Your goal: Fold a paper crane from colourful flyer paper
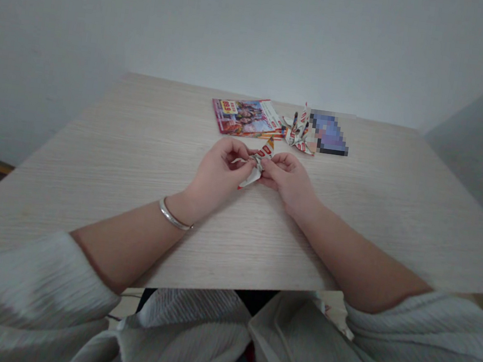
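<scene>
Between my two hands is a small folded paper piece, white with red print and a yellowish pointed tip. My left hand pinches its left side between thumb and fingers. From the other side, my right hand grips it with thumb and bent fingers. The paper's middle is partly hidden by my fingertips. Just beyond my hands, several folded paper pieces with similar print lie in a loose cluster on the table.
A stack of colourful printed leaflets lies left of the folded pieces. To their right is a pixelated dark flat object with a bluish face. The pale wood-grain table meets a wall at the back.
</scene>
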The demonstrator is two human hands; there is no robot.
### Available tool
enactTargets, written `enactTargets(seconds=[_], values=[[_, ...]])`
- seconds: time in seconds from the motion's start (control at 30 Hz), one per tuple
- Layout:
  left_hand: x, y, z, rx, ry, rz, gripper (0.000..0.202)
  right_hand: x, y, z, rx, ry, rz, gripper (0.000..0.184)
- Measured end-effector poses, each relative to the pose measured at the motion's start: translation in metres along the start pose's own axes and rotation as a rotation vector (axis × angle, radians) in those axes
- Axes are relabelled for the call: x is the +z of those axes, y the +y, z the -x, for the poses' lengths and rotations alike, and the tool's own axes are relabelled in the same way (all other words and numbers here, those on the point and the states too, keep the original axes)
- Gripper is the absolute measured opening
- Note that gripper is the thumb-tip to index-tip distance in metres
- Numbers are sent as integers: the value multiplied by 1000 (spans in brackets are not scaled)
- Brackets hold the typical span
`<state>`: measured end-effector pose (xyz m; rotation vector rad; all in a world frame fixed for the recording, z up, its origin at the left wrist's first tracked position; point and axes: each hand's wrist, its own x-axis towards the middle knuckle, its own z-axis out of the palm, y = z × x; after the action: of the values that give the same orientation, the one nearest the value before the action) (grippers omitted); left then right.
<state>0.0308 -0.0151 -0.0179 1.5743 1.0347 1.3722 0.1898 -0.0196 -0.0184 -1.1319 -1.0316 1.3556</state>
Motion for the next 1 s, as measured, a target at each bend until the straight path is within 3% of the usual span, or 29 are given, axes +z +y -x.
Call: enactTargets(seconds=[0.2,0.47,0.6,1.0], values=[[4,1,1,-59,65,127,35,3,-7,4,55,-33,-71,36],[3,-4,-1,18,-22,10,23,1,-5,4,38,-86,-27,25],[1,-4,-2,-45,-14,-1,18,0,-2,2,5,-119,-2,29],[2,-11,-5,-214,24,232,11,1,1,4,8,-198,-42,32]])
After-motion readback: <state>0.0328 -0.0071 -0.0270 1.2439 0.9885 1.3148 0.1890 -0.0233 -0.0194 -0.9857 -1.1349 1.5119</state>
